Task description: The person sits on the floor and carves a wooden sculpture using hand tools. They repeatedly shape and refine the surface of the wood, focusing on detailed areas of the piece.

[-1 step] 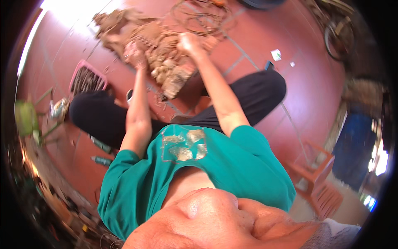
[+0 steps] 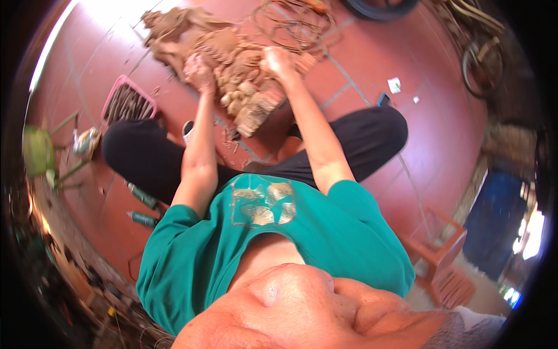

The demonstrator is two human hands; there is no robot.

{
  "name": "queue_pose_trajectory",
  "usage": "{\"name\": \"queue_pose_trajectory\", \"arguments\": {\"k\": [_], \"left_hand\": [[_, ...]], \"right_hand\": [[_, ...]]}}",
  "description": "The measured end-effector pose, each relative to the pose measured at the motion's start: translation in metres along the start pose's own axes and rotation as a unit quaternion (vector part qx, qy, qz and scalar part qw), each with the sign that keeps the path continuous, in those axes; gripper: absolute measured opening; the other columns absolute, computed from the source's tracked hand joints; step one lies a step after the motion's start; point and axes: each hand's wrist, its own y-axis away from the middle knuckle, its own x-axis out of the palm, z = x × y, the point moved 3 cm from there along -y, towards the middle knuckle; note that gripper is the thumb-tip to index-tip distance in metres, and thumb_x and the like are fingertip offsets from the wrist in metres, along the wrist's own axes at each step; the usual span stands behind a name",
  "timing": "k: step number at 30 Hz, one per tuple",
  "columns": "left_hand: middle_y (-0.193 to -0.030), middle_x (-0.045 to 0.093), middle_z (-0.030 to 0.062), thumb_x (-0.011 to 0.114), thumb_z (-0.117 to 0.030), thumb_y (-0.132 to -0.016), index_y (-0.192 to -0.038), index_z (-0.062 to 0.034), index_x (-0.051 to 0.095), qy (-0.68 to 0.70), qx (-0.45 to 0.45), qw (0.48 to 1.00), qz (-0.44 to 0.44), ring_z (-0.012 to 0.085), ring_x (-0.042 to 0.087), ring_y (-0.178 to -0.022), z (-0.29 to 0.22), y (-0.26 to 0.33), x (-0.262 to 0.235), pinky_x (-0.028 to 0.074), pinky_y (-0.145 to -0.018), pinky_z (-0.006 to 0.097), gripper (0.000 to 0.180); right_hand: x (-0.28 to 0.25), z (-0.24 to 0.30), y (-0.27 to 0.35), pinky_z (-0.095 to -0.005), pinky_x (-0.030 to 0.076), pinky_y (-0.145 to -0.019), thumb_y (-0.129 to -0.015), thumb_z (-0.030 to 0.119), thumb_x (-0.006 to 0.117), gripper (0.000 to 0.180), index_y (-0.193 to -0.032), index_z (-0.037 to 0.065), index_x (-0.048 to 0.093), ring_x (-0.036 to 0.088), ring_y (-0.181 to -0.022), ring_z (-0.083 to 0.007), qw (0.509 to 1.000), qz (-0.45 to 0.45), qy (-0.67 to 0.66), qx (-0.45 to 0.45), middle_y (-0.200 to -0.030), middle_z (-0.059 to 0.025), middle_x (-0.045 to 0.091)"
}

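A large brown wood carving [image 2: 237, 93] lies on the floor in front of my crossed legs. Rounded, knobbly shapes cover its middle, its near end is blocky, and its far end spreads into ragged folds. Along its left edge rests my left hand [image 2: 200, 73], fingers stretched out and slightly blurred. My right hand [image 2: 277, 61] is closed at the carving's upper right side. Whatever is inside those fingers is hidden.
A pink basket [image 2: 152, 100] of dark sticks stands left, near a green stool [image 2: 39, 152] and a green tube [image 2: 142, 219]. Coiled cord [image 2: 296, 29] lies beyond the carving. A blue object [image 2: 383, 99] is by my right knee; an orange-brown chair [image 2: 442, 262] stands lower right.
The whole view has shifted slightly, so the scene sits a little lower and farther right. Both hands keep the same places on the carving.
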Motion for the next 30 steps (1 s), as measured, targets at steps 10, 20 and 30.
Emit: {"name": "queue_pose_trajectory", "arguments": {"k": [10, 20, 30], "left_hand": [[-0.12, 0.067, 0.0059, 0.051, -0.028, -0.101, -0.111, -0.0122, 0.07, 0.043, -0.031, 0.995, -0.084, 0.0273, 0.056, -0.118, -0.001, -0.003, -0.006, 0.037, -0.106, 0.041, 0.027], [-0.123, 0.065, 0.0048, 0.049, -0.03, -0.101, -0.115, -0.0153, 0.069, 0.038, -0.05, 0.995, -0.081, 0.027, 0.054, -0.12, -0.005, -0.001, -0.009, 0.035, -0.106, 0.043, 0.028], [-0.122, 0.066, 0.0024, 0.053, -0.029, -0.099, -0.114, -0.0164, 0.069, 0.032, -0.05, 0.993, -0.1, 0.0257, 0.054, -0.12, -0.007, 0.0, -0.01, 0.036, -0.106, 0.042, 0.025]], "right_hand": [[-0.023, 0.029, 0.002, -0.0362, 0.052, -0.071, -0.081, 0.023, 0.073, 0.02, -0.086, 0.003, 0.072, 0.07, -0.078, -0.0245, 0.982, -0.001, -0.184, -0.046, -0.084, -0.0137, 0.071], [-0.03, 0.036, 0.013, -0.0406, 0.051, -0.071, -0.076, 0.013, 0.076, 0.014, -0.077, 0.003, 0.067, 0.066, -0.078, -0.0306, 0.968, 0.008, -0.237, -0.08, -0.082, -0.0118, 0.068], [-0.005, 0.064, -0.001, -0.0421, 0.05, -0.072, -0.076, 0.01, 0.073, 0.012, -0.078, 0.004, 0.063, 0.064, -0.084, -0.0316, 0.971, -0.066, -0.169, -0.156, -0.084, -0.0107, 0.066]]}}
